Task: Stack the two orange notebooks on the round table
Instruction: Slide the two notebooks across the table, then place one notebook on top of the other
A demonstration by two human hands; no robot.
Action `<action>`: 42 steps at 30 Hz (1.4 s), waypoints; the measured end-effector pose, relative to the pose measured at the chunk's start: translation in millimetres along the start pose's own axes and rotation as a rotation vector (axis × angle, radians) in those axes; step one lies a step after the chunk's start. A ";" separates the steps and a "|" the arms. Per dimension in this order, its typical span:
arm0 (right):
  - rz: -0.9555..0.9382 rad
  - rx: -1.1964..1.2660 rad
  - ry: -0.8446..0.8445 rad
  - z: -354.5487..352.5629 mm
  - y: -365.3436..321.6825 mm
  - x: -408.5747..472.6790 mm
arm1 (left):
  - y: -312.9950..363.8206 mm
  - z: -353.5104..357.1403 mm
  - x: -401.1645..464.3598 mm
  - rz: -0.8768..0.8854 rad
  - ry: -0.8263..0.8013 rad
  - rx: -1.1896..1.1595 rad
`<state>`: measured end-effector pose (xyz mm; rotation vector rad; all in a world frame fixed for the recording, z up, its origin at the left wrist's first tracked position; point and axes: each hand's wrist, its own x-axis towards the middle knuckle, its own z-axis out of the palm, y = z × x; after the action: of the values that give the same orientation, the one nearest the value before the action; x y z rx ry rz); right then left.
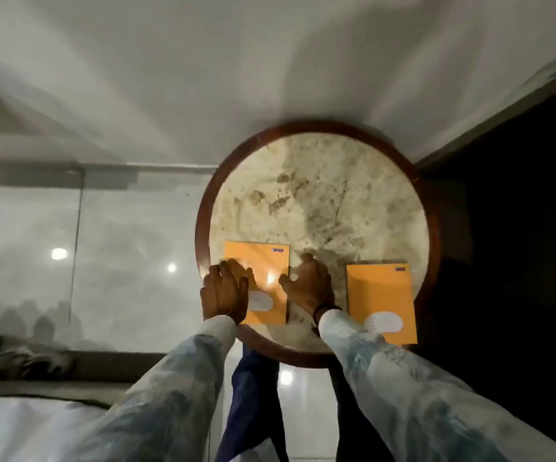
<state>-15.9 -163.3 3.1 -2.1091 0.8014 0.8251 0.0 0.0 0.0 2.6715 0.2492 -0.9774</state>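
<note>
A round marble-topped counter (320, 195) with a dark red-brown wooden rim stands against a pale wall, over a glossy light tiled floor (130, 248) that mirrors ceiling lights.

Two flat orange notebooks lie apart on the near part of the counter, not stacked. The left orange notebook (266, 261) lies near the counter's left rim, with a small blue mark at its far right corner and a white oval label toward its near end. The right orange notebook (380, 298) lies beside the right rim, slightly tilted, its near edge reaching onto the wooden rim; it has the same blue mark and white label.

The left hand (225, 291) rests on the left side of the left notebook, fingers stretched forward over the cover; its grip is open, closed on nothing. The right hand (310, 285) sits between the two notebooks, fingers spread, its thumb at the left notebook's right edge; that grip is open too. Whether it touches the marble cannot be told.

Both arms wear pale mottled blue-white sleeves (403, 378). A dark band (326, 310) circles the right wrist.
</note>
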 end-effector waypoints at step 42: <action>0.364 0.095 0.291 -80.1 231.7 21.2 | 201.4 164.9 -54.2 -0.100 -0.135 -0.365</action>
<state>-150.8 -358.9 -60.9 -2.0534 1.3821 0.6510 -88.7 -246.8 -43.7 2.2718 0.4854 -1.0255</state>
